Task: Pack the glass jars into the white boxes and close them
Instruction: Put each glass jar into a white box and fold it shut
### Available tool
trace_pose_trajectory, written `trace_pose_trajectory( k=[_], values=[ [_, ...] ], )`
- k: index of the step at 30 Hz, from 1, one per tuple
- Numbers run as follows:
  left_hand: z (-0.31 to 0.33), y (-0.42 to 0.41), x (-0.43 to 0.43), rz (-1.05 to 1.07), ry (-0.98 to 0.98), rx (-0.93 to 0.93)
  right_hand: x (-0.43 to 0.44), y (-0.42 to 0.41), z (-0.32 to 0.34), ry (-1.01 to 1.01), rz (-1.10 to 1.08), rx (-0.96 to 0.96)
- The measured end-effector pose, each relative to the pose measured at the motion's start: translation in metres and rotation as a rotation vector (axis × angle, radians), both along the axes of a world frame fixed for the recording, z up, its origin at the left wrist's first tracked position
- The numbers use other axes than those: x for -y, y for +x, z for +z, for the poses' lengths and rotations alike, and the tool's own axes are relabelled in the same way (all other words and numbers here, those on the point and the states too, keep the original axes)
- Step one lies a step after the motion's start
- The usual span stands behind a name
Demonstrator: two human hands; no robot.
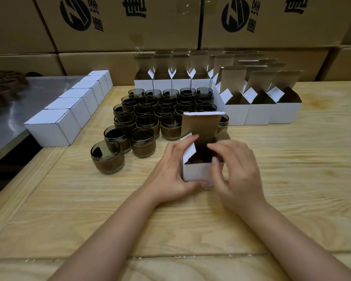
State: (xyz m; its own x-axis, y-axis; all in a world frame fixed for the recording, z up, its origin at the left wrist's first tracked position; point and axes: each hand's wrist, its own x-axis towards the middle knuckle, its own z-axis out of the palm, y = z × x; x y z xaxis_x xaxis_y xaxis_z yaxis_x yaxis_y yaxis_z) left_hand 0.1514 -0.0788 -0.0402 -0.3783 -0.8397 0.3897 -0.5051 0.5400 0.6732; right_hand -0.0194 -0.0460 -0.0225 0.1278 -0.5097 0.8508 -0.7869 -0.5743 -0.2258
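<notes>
Landmark for these notes: the near box [197, 171], the one between the hands

- Brown cartons [118, 23] stacked as a wall far behind the near box. Each upper carton carries a dark round logo [77, 14] with small characters beside it and a big bold character cut off by the top edge. I cannot read any of it with confidence
- Wooden table [130, 230], pale with strong grain, lies under and all round the near box
- Steel surface [39, 94] well to the left of the near box. Brown round things [4, 82] at its far end, too blurred to name
- Closed white boxes [55, 128], a row of six running away to the left rear of the near box, no print on them
- Open white boxes [259, 112] behind and to the right of the near box, with more in a row directly behind, lids up, brown inside
- Glass jars [148, 110], smoky glass with brown bands, packed in rows just behind and left of the near box. A lone jar [106, 157] stands left of it
- Near box: white and unprinted. Its lid flap [201, 124] stands upright and its interior is dark, so I cannot tell what is inside
- Left hand [170, 169] grips the box's left side, thumb at the lower front corner, a finger on the white side flap [188, 147]
- Right hand [237, 171] grips the right side, fingers curled over the rim, thumb on the front top edge
</notes>
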Motion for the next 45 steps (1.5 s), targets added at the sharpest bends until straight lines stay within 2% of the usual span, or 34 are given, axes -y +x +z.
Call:
trace_pose_trajectory(
  k=[7,13,17,19,22,24,28,33,39,45],
  values=[
    [-0.002,-0.001,0.0,0.041,0.009,-0.104,0.01,-0.018,-0.004,0.144,0.01,0.258],
    [-0.011,0.003,0.006,0.083,0.14,-0.172,0.011,-0.022,-0.005,0.29,0.096,0.403],
    [-0.013,0.004,0.008,0.082,0.179,-0.176,0.03,-0.031,0.006,0.396,0.12,0.66],
    [-0.012,0.004,0.008,0.084,0.189,-0.171,0.052,-0.04,0.012,0.438,0.001,0.574],
    [-0.01,0.004,0.009,0.088,0.193,-0.15,0.089,-0.045,0.017,0.586,-0.195,0.285],
    [-0.01,0.004,0.009,0.09,0.196,-0.144,0.107,-0.044,0.017,0.659,-0.249,0.139],
    [-0.012,0.006,0.011,0.082,0.192,-0.15,0.122,-0.044,0.012,0.612,-0.291,-0.063],
    [-0.013,0.005,0.011,0.082,0.178,-0.162,0.112,-0.044,0.01,0.517,-0.274,-0.014],
    [-0.015,0.004,0.01,0.071,0.17,-0.21,0.093,-0.039,0.011,0.615,-0.19,0.127],
    [-0.014,0.003,0.01,0.06,0.171,-0.223,0.081,-0.038,0.016,0.686,-0.113,0.074]
  ],
)
